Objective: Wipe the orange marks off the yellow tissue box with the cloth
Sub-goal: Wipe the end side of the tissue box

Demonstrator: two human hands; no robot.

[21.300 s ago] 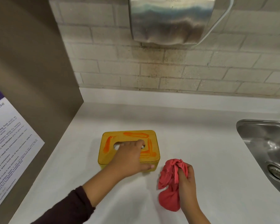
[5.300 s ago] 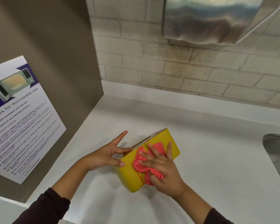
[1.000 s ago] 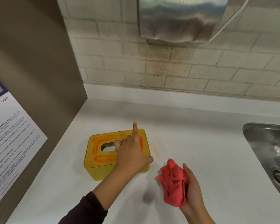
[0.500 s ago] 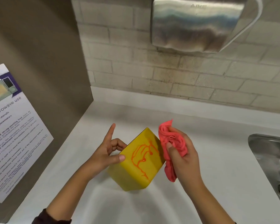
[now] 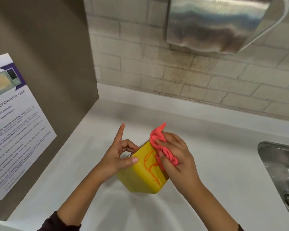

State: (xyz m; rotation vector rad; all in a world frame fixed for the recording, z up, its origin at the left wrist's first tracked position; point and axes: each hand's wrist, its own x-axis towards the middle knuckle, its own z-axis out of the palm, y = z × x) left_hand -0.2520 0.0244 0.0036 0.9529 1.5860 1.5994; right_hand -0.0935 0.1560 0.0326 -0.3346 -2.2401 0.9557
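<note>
The yellow tissue box (image 5: 138, 177) is tipped up off the white counter, one face turned toward me with orange marks (image 5: 150, 164) scrawled over it. My left hand (image 5: 118, 157) grips the box's left upper edge, thumb on the marked face and index finger pointing up. My right hand (image 5: 175, 157) presses the bunched pink-red cloth (image 5: 160, 147) against the box's upper right part, covering some of the marks. The box's top with its slot is hidden from me.
A steel sink (image 5: 280, 174) lies at the right edge. A brown side panel with a microwave-use poster (image 5: 12, 124) stands on the left. A metal hand dryer (image 5: 213, 25) hangs on the brick wall above. White counter (image 5: 223, 164) surrounds the box.
Half a second ago the cloth was held beside the box's right corner; now my right hand has pushed it onto the marked face. The box stays tipped in my left hand.
</note>
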